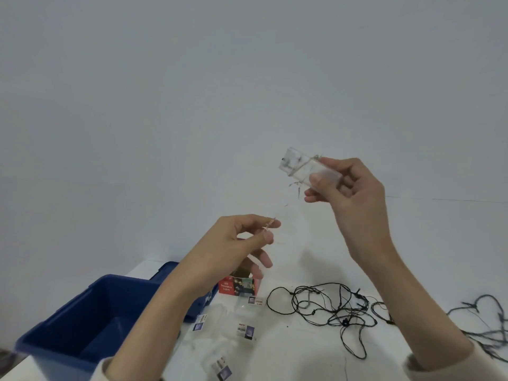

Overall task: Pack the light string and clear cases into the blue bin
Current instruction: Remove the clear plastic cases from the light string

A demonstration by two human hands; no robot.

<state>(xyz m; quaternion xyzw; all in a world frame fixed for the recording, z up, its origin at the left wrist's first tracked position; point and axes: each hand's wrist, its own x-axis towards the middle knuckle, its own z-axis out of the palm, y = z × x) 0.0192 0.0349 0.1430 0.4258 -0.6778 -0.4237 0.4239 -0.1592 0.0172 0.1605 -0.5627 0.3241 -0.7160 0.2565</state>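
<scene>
My right hand is raised above the table and grips a clear battery case with thin wire wound around it. From the case the thin light string runs down to my left hand, which pinches it between thumb and forefinger. The blue bin stands open at the lower left. Several clear cases with small labels lie on the white table in front of the bin.
A red LED lights box stands behind my left hand. A tangle of black wire spreads over the table's middle, and more dark wire lies at the right edge. A plain wall fills the background.
</scene>
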